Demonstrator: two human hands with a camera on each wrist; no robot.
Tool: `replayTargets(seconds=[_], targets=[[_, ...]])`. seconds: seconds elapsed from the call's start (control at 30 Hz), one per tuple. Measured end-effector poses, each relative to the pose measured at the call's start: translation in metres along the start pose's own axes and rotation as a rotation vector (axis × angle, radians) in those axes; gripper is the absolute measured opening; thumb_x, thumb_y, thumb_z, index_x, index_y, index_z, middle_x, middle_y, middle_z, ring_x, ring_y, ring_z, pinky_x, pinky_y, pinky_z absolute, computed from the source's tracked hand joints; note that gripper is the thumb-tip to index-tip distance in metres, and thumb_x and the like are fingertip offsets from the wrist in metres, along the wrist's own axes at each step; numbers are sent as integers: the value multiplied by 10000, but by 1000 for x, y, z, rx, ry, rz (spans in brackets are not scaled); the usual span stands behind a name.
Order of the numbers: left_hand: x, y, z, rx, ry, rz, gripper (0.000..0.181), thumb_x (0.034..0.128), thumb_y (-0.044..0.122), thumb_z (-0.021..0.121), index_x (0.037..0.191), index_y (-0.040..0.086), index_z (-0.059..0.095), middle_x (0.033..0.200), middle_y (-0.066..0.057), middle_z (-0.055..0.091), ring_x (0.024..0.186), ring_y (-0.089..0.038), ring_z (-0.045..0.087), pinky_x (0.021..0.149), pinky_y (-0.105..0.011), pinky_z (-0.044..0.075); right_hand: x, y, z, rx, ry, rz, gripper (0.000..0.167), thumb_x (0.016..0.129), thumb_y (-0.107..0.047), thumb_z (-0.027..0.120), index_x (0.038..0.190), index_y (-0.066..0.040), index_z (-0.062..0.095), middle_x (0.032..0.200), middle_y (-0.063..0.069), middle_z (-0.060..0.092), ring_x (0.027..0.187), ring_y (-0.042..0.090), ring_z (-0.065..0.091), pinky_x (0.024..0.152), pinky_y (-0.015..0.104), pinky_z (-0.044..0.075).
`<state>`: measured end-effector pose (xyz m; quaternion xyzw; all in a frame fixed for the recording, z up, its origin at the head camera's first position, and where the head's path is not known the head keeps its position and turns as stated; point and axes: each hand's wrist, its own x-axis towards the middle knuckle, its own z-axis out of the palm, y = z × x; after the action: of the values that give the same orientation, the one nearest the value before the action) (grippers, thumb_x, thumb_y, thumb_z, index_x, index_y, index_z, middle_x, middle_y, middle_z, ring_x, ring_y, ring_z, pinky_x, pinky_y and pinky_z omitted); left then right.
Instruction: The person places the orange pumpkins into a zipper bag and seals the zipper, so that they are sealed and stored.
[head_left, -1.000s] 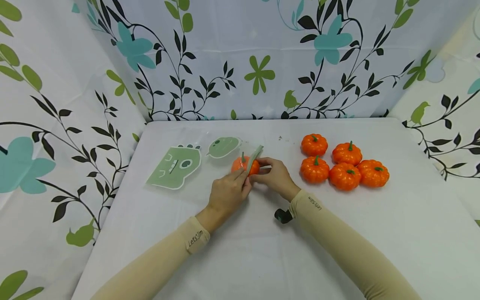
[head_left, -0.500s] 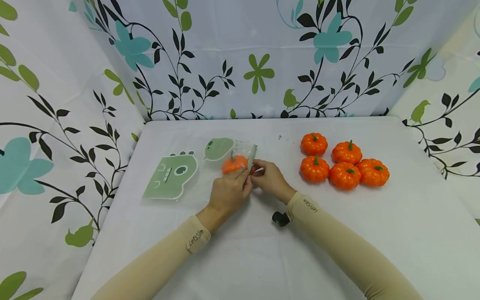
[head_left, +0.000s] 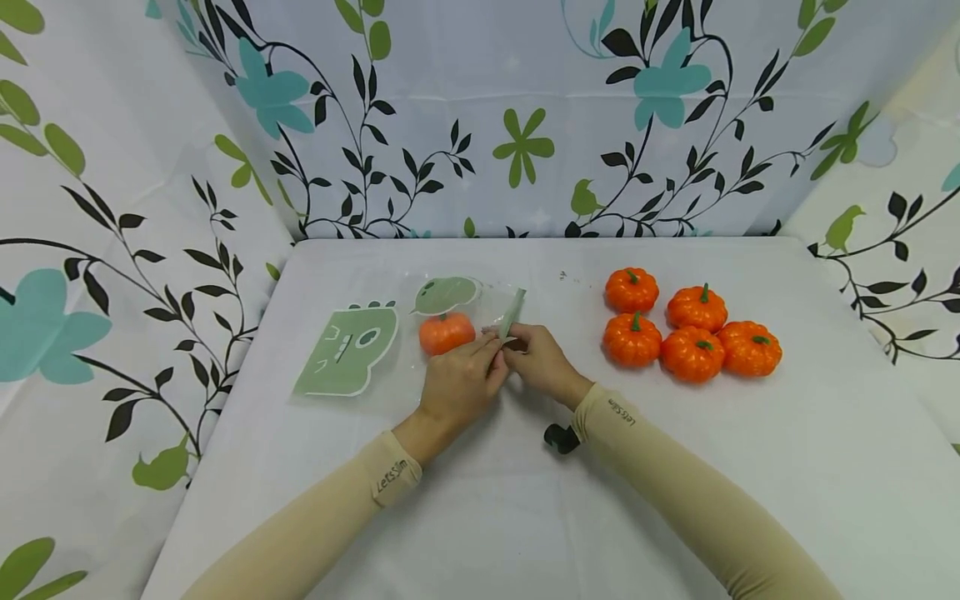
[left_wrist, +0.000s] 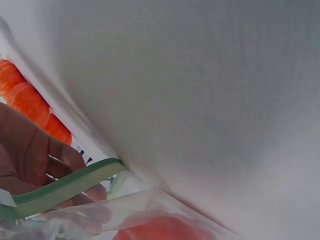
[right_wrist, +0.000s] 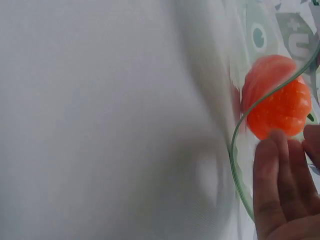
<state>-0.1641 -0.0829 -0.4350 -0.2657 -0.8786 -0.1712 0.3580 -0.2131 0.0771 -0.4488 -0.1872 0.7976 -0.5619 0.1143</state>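
A clear plastic bag with green prints [head_left: 347,352] lies across the table's left and middle. One orange pumpkin [head_left: 447,334] is under its clear film. My left hand [head_left: 456,392] pinches the green strip along the bag's right edge, and my right hand [head_left: 546,360] grips the same edge beside it, fingertips close together. In the left wrist view the green strip [left_wrist: 75,185] runs past curled fingers, with a pumpkin [left_wrist: 162,229] behind film. The right wrist view shows a pumpkin [right_wrist: 280,102] crossed by the strip and extended fingers below it. Fingertips partly hide each other.
Several orange pumpkins [head_left: 692,353] stand grouped on the right of the white table [head_left: 480,517]. A small black object [head_left: 561,438] is beside the right wrist. A patterned curtain [head_left: 480,75] hangs behind the table and at both sides.
The pumpkin has moved left, from beside the fingers and the green strip to further inside the bag. Both hands stay at the bag's edge, and the right has shifted slightly left.
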Motion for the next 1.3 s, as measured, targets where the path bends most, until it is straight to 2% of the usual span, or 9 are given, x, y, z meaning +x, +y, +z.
replayTargets(seconds=[0.17,0.33,0.4,0.6,0.67,0.77,0.93,1.1,1.3], targets=[[2,0,-1,-36,-3,-46,167,826,99,713,952,16,785,971,-91,772,862,-217,751,624,-335,595,5,2,1,34,-2,-28,415,924,93,528,1324,48,627,1363,128,629,1109,274,657,798,247,526],[3,2,-3,-85,-10,-91,179,838,106,714,971,12,788,988,-97,770,813,-237,751,620,-334,594,7,4,5,29,-55,-52,358,921,95,542,1269,141,607,1277,246,646,1167,280,622,967,345,520],[3,2,-4,-103,-13,-111,175,843,104,717,972,11,788,991,-98,770,771,-248,747,583,-337,586,8,5,6,14,-75,-66,337,921,78,559,1244,158,610,1229,249,667,1108,234,635,956,344,524],[4,2,-3,-110,-2,-130,185,841,101,728,985,5,793,970,-89,772,775,-251,747,576,-361,592,6,8,2,-39,-105,-90,202,925,59,547,1047,157,675,803,94,673,673,125,506,601,250,427],[4,1,-3,-102,5,-127,188,835,99,725,984,9,795,966,-84,772,790,-244,750,581,-361,593,1,7,-3,-65,-85,-80,211,953,15,565,1085,101,705,858,72,694,722,141,571,634,262,475],[5,0,-3,-101,7,-123,180,828,88,720,974,16,797,959,-75,773,782,-234,749,568,-347,584,-13,5,-20,-137,-14,-82,270,971,-83,633,1221,-33,723,1162,43,721,1007,213,669,865,383,550],[7,-1,0,-127,-7,-122,148,817,56,715,940,28,793,929,-66,773,737,-223,742,553,-331,575,-42,-2,-65,-335,146,-155,472,919,-201,751,1378,-163,646,1386,1,621,1304,243,552,1085,509,419],[10,-3,3,-140,-22,-135,152,815,47,711,941,32,793,905,-60,771,687,-222,731,539,-335,567,-60,-11,-111,-508,231,-85,875,788,-379,871,1533,-206,445,1546,26,445,1416,276,402,1129,574,334],[13,-5,6,-138,-53,-177,156,825,62,710,952,39,797,891,-62,770,653,-225,720,525,-336,559,-69,-15,-141,-652,207,63,1260,665,-573,891,1627,-174,182,1644,128,218,1468,395,262,1094,671,310]])
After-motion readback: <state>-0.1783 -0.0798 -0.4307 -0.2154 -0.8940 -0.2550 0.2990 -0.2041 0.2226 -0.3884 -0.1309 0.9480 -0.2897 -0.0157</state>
